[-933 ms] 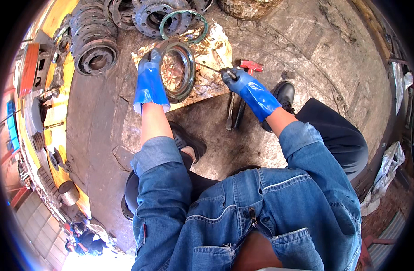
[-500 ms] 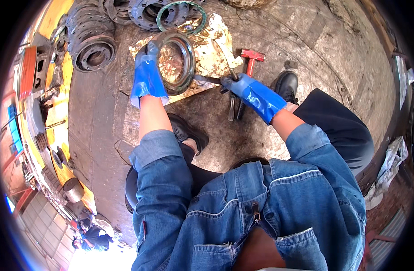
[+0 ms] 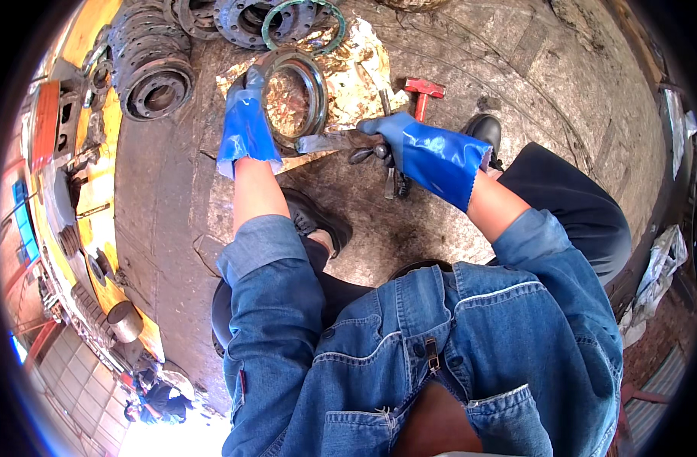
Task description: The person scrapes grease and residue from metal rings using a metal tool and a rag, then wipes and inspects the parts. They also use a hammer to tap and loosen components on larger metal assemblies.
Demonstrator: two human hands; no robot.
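A dark, greasy metal ring (image 3: pixel 318 84) is held tilted over a crumpled, stained sheet (image 3: pixel 363 53) on the ground. My left hand (image 3: pixel 244 114), in a blue rubber glove, grips its left side; the fingertips are partly hidden. In a matching glove, my right hand (image 3: pixel 421 148) is closed around a scraper (image 3: pixel 333 142). The scraper's flat blade points left and lies at the ring's lower edge; I cannot tell if they touch. Just beyond my right hand lies a red hammer (image 3: pixel 424 89). Other dark tools (image 3: pixel 394 183) lie partly hidden beneath that hand.
Stacked flanged metal rings (image 3: pixel 154 76) stand at the far left. More flanges (image 3: pixel 249 19) and a thin greenish ring (image 3: pixel 341 34) lie at the far edge of the sheet. A yellow bench (image 3: pixel 93 221) with metal parts runs along the left. My black shoes (image 3: pixel 318 221) flank the work area.
My right hand has turned, showing the scraper's blade broader and shifted left along the ring's lower edge. The ring in my left hand has moved very slightly.
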